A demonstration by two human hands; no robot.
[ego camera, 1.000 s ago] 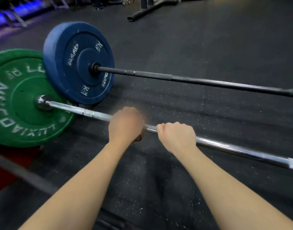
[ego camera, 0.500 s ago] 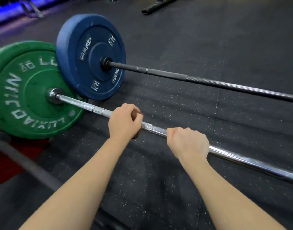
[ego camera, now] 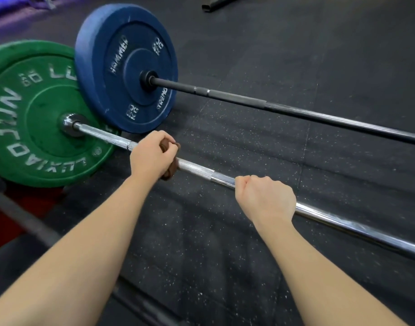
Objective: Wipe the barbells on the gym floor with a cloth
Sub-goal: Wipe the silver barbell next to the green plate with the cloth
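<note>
Your right hand point(ego camera: 265, 198) curls closed around the chrome barbell point(ego camera: 197, 169), likely steadying it so it can't roll on the rubber floor point(ego camera: 225, 255). Just beyond, your left hand point(ego camera: 152, 156) grips the same shaft through a brown cloth point(ego camera: 167, 145), wrapped round to reach every side, near the green plate point(ego camera: 32, 114). Farther off lies the black barbell point(ego camera: 295, 111) with its blue plate point(ego camera: 121, 67), probably next.
</note>
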